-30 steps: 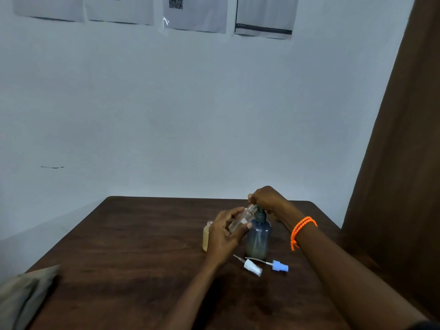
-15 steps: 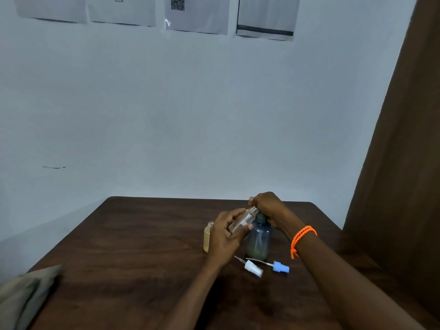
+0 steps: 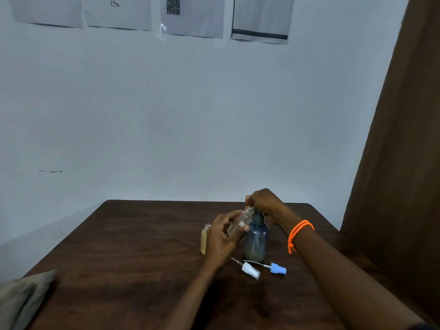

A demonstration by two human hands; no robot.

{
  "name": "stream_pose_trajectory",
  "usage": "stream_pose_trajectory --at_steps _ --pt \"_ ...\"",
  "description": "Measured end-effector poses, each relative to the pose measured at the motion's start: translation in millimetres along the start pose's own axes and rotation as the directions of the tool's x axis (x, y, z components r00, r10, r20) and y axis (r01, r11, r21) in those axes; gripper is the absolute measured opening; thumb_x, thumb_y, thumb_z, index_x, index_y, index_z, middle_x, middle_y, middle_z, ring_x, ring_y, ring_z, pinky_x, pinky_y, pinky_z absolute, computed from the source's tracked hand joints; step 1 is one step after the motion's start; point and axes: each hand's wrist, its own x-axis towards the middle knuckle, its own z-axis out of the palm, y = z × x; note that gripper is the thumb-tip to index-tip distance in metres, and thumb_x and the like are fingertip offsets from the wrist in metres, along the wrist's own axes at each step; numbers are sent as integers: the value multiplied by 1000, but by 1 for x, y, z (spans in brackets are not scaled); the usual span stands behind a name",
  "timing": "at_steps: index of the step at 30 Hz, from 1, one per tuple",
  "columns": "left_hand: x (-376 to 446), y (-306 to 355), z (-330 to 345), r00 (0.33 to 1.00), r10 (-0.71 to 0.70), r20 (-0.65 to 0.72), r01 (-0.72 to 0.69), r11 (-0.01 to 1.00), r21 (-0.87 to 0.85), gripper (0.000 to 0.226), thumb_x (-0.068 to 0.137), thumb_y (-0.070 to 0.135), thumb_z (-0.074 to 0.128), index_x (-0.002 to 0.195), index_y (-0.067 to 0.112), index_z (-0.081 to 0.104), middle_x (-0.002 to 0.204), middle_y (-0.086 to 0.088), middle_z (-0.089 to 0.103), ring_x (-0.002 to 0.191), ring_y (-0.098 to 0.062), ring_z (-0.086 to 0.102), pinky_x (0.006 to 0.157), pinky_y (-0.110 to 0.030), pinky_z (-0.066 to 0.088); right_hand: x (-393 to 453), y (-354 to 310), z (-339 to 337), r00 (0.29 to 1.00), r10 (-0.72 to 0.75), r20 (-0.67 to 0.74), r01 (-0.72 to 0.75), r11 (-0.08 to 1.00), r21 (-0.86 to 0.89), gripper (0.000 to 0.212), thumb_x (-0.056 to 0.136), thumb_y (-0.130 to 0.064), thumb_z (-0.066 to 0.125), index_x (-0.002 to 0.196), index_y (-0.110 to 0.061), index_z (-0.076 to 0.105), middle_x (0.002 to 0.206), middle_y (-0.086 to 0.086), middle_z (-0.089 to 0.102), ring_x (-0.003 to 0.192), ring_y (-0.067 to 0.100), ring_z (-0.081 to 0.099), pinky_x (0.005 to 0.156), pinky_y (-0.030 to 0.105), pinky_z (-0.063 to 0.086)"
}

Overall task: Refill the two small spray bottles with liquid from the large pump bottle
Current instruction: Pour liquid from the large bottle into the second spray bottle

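The large blue-grey pump bottle (image 3: pixel 256 241) stands on the dark wooden table (image 3: pixel 133 246), with a little liquid at its bottom. My right hand (image 3: pixel 264 202) sits on top of its pump head, fingers curled over it. My left hand (image 3: pixel 222 236) holds a small clear spray bottle (image 3: pixel 239 222) tilted, its open mouth up against the pump nozzle. A second small bottle (image 3: pixel 204 239), uncapped and filled with yellowish liquid, stands upright just left of my left hand, partly hidden by it.
Two spray caps with dip tubes lie in front of the pump bottle: a white one (image 3: pixel 250 270) and a blue one (image 3: pixel 277 268). A beige cloth (image 3: pixel 21 296) lies at the table's left edge. A brown curtain (image 3: pixel 400 163) hangs at the right.
My right hand pushed the pump head down half a second ago and has risen again. The tilted small bottle stays at the nozzle.
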Motion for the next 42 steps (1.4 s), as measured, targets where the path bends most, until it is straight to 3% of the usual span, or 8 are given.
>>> stream_pose_trajectory --at_steps 6,12,19,24,27,30,35,42 --pt "0 0 0 999 32 -10 -32 998 45 37 83 36 85 115 49 73 113 17 70 106 -4 71 87 -41 64 -4 13 6 999 20 -26 -18 998 64 15 81 3 61 69 -5 65 74 11 63 74 26 59 65 34 46" --pt "0 1 0 1000 -7 1 8 1000 -30 40 80 46 84 120 47 74 117 18 70 111 -11 73 86 -53 65 -9 -2 -1 1000 -20 -20 20 1000 -21 5 82 -1 62 81 -4 65 80 10 61 77 23 55 65 32 41" --pt "1 -2 0 1000 4 9 -4 1000 -7 40 81 45 83 120 44 74 114 20 68 108 -9 72 85 -50 65 -11 7 4 1000 17 -19 -16 998 59 12 79 4 62 69 -4 63 78 14 62 77 27 58 67 35 46" --pt "2 -4 0 1000 -16 -1 16 999 -45 40 81 47 84 120 43 74 119 16 69 112 -14 73 87 -54 64 -14 -6 -3 1000 -1 3 1 1000 12 10 86 2 58 80 -5 59 77 10 58 59 15 48 39 14 35" --pt "3 -7 1 1000 -14 5 15 999 -43 41 80 47 84 119 44 74 117 17 69 111 -14 72 86 -52 65 -8 4 3 1000 22 6 -22 998 61 6 82 1 61 80 -2 65 82 16 62 72 24 58 63 30 48" --pt "2 -5 1 1000 -10 12 10 999 -37 41 80 47 84 120 44 74 116 18 68 110 -13 72 85 -52 65 -7 10 4 1000 16 3 -16 1000 20 7 77 -1 62 72 -3 67 87 23 67 79 27 62 70 38 50" --pt "2 -5 -1 999 -25 21 26 997 -70 41 81 49 84 121 44 74 119 17 69 113 -15 72 87 -54 65 -13 -4 -3 1000 7 3 -7 1000 22 11 87 6 56 82 -4 59 79 13 57 59 17 50 40 12 37" --pt "1 -5 0 1000 -13 23 14 998 -69 42 81 48 84 121 43 74 118 16 69 113 -15 72 88 -53 65 -9 8 4 1000 28 -7 -27 999 27 17 75 3 59 63 -9 60 73 14 58 70 25 55 63 34 44"
